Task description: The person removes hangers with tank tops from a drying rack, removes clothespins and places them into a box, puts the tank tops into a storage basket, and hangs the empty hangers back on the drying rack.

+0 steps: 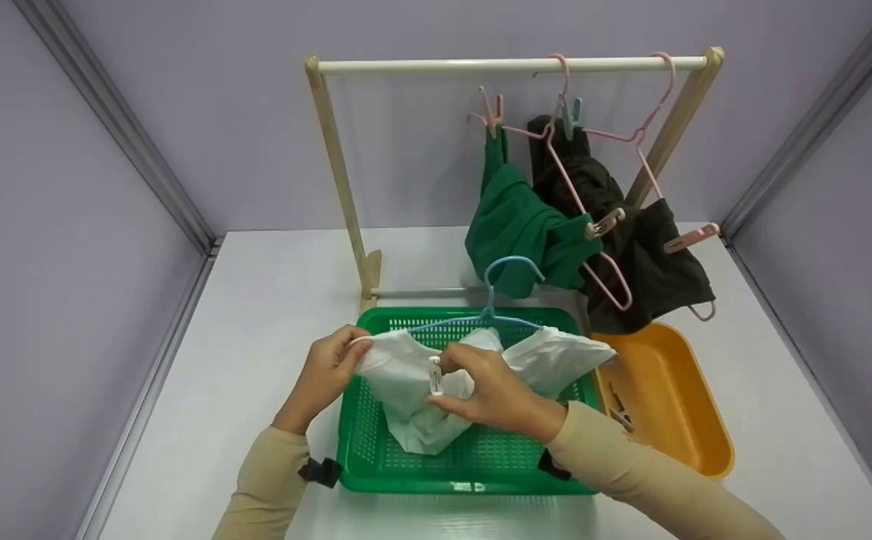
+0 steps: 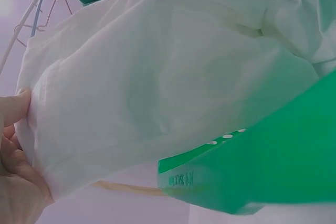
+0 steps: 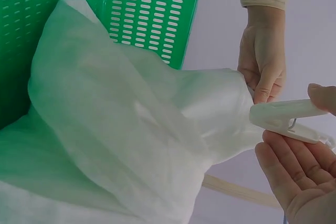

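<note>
A white garment [image 1: 406, 390], perhaps a shirt, is draped on a blue hanger [image 1: 489, 307] over the green basket [image 1: 406, 480]. At the garment's left end, my left hand [image 1: 331, 364] pinches the cloth edge between thumb and fingers. My right hand [image 1: 495, 390] holds a white clothespin [image 1: 436, 376] in front of the garment, between thumb and fingertips. In the right wrist view the clothespin [image 3: 286, 109] lies close to the cloth edge by the left hand [image 3: 265, 59]; whether they touch, I cannot tell.
Behind stands a drying rack with a white rail [image 1: 436, 66]. Pink hangers hold a green garment [image 1: 518, 217] and a dark garment [image 1: 660, 262], clipped with clothespins. An orange tray [image 1: 668, 390] at the right has a clothespin [image 1: 620, 412] in it.
</note>
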`<state>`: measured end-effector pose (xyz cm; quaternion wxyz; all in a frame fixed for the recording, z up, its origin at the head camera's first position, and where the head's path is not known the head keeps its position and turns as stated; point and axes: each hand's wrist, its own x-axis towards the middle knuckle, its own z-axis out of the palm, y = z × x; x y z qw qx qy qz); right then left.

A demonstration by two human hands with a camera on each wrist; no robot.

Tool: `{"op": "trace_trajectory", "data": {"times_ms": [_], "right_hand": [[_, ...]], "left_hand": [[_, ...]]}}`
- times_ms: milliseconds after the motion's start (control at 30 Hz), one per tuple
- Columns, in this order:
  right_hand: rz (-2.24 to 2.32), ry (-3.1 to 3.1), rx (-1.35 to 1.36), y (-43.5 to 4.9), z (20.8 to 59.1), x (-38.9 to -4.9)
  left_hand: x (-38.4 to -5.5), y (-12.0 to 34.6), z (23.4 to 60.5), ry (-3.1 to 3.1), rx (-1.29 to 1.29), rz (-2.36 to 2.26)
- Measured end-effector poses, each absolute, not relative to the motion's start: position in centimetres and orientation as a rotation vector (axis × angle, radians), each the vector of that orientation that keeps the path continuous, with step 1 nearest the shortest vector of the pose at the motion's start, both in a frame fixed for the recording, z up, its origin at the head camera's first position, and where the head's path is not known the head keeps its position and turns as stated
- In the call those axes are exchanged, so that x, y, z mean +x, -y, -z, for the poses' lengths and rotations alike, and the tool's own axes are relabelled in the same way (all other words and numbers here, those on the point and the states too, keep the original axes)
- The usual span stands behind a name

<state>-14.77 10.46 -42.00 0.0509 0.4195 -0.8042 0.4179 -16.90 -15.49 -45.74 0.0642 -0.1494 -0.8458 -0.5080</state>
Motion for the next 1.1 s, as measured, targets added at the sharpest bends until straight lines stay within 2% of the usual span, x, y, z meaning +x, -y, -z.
{"op": "trace_trajectory", "data": {"times_ms": [600,1100], "right_hand": [[-1.307,2.623,1.119,-14.3,44.2,-14.9],[-1.272,2.697,0.959,-17.9,44.5,-15.2]], "left_hand": [[-17.0,15.7,45.9,2.564,-0.394,1.531],[-17.0,15.9,46.2,2.569,-0.333,1.529]]}}
